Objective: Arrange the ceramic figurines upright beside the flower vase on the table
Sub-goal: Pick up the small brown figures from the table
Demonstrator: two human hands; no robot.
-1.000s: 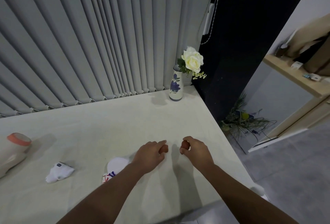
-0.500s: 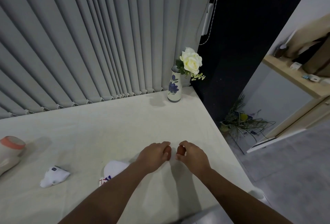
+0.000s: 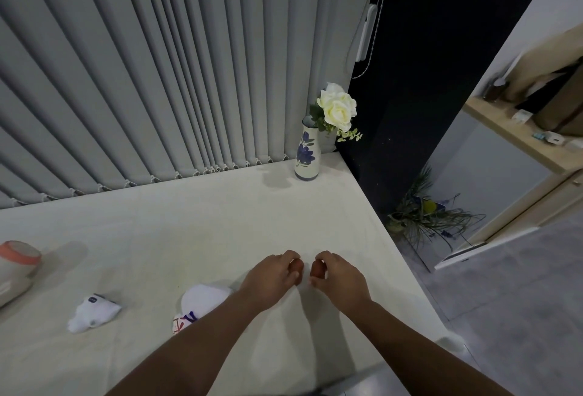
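A white vase with a blue flower pattern stands upright at the table's far right corner and holds white roses. A small white figurine lies on its side at the near left. A second white figurine with red and blue marks also lies down, partly hidden by my left forearm. My left hand and my right hand rest knuckles-up on the table, close together, fingers curled in, thumb tips nearly touching. Neither hand holds anything.
A larger cream ceramic piece with an orange rim lies at the left edge. Grey vertical blinds run behind the table. The table's right edge drops to a grey floor with a potted plant and a wooden shelf.
My two hands have drawn closer together, narrowing the gap between the thumbs. The figurines and the vase lie where they were.
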